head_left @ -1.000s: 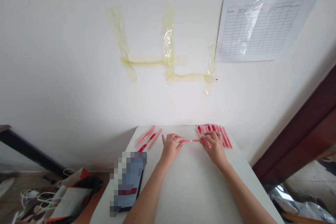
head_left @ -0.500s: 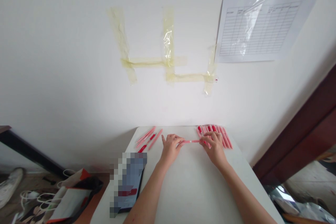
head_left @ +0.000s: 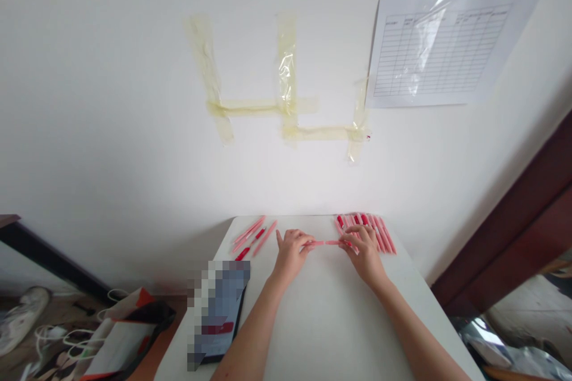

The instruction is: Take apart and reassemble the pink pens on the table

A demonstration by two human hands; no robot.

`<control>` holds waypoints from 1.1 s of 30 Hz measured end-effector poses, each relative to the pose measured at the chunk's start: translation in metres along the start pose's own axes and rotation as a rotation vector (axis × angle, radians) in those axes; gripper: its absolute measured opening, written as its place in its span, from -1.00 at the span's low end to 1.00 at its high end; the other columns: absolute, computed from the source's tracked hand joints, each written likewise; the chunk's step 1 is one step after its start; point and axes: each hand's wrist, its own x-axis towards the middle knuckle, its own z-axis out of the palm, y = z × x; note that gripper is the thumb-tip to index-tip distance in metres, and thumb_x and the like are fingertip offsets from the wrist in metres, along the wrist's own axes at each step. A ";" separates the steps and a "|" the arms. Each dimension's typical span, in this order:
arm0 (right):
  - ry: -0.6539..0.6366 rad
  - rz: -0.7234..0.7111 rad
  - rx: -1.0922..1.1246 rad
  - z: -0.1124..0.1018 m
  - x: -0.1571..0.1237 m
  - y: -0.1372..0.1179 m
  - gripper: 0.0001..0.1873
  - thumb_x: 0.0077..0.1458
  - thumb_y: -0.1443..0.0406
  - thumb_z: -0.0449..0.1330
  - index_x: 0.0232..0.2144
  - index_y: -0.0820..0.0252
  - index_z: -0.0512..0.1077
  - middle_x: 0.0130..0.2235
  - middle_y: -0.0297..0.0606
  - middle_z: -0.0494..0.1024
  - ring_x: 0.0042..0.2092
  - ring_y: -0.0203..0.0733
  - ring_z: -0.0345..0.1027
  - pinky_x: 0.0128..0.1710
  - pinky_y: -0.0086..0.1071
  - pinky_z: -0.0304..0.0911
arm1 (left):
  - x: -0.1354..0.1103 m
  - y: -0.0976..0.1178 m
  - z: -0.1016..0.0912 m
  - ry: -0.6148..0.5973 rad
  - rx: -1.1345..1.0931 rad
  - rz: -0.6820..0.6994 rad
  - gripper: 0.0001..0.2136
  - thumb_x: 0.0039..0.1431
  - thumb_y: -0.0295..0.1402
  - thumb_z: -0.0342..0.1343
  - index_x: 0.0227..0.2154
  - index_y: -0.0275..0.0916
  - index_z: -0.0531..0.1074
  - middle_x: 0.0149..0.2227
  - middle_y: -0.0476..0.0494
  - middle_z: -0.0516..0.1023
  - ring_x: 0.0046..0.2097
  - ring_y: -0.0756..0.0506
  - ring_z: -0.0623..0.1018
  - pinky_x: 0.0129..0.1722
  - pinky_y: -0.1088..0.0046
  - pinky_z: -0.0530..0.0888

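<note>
A slim pink pen [head_left: 332, 243] spans the space between my two hands, lying crosswise above the table. My left hand [head_left: 291, 252] pinches its left end, and my right hand [head_left: 365, 253] pinches the other end. Near the middle a narrow pale break shows between the pen's two pink lengths; whether they still touch there I cannot tell. Just behind my right hand, a row of several pink and red pens [head_left: 388, 237] lies side by side, partly hidden by the fingers. Several more pink pens [head_left: 265, 238] and red pieces [head_left: 242, 253] lie left of my left hand.
The white table [head_left: 330, 327] stands against a white wall. A phone or tablet [head_left: 218, 315], partly blurred out, lies at the table's left edge. Paper bags [head_left: 123, 333] and a shoe [head_left: 22, 318] are on the floor. A printed sheet [head_left: 440, 47] is taped up.
The white band at the pen's middle has shrunk to a narrow pale break. Both hands stay in nearly the same place.
</note>
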 end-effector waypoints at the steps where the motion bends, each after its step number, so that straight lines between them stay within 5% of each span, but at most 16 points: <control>1: -0.001 0.001 0.003 0.000 0.000 0.000 -0.85 0.21 0.18 0.13 -0.30 0.00 0.51 -0.11 -0.20 0.45 0.01 0.02 0.21 -0.01 -0.02 0.20 | 0.000 0.000 0.000 -0.001 -0.001 0.002 -0.87 0.16 -0.35 0.17 -0.25 0.03 0.53 -0.24 0.01 0.53 -0.01 -0.12 0.42 0.28 -0.22 -0.21; 12: 0.046 0.022 -0.063 0.001 -0.001 0.020 -0.86 0.19 0.18 0.17 -0.28 -0.02 0.53 -0.10 -0.21 0.44 -0.01 0.02 0.19 -0.04 -0.02 0.21 | 0.003 -0.002 -0.007 0.053 0.044 -0.001 -0.86 0.12 -0.35 0.22 -0.25 0.03 0.54 -0.24 0.01 0.55 -0.01 -0.14 0.44 0.29 -0.17 -0.18; 33: -0.021 0.053 0.036 0.005 -0.002 0.006 -0.87 0.19 0.18 0.17 -0.28 -0.01 0.51 -0.08 -0.22 0.44 0.03 0.02 0.17 0.02 -0.03 0.18 | 0.003 -0.005 -0.002 0.012 0.017 -0.019 -0.81 0.16 -0.38 0.17 -0.19 0.04 0.53 -0.21 -0.01 0.54 0.01 -0.14 0.42 0.27 -0.23 -0.18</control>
